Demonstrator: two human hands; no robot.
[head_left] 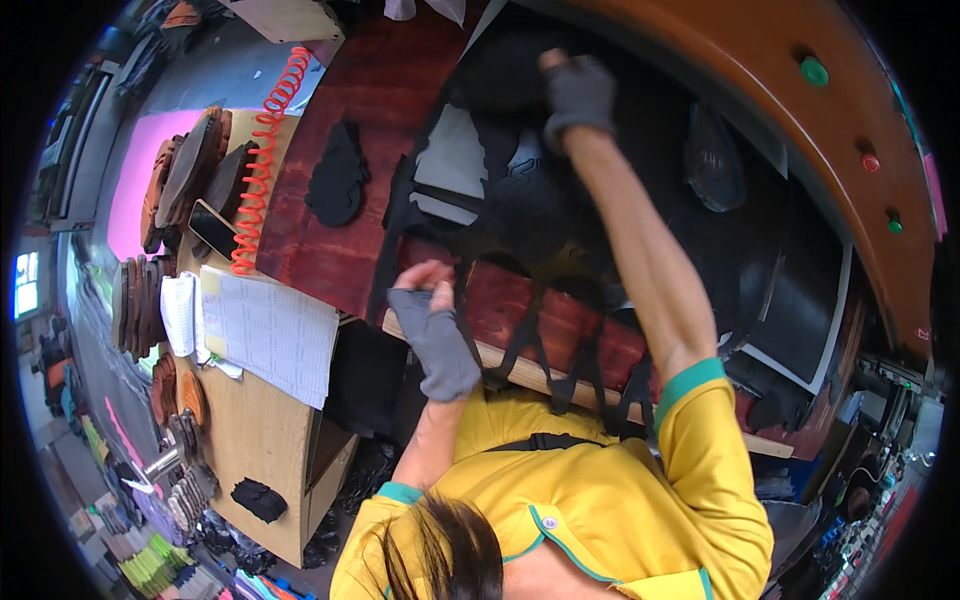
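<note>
My right hand, in a grey fingerless glove, reaches far over a black sheet on the work surface. Its fingers look closed, beside a dark blurred shape; what they hold, if anything, is hidden. Near the front edge, my left hand, gloved alike, is raised with fingers loosely bent and apart, nothing seen in it. The sheet has cut-out gaps with pale material showing, and its black strips hang over the edge. A dark sole-shaped piece lies at right. Black cut pieces rest on the red board.
An orange machine beam with green and red buttons arches across the far right. At left, a wooden table carries printed papers, a phone and stacked sole-shaped pieces. A red coiled hose hangs between.
</note>
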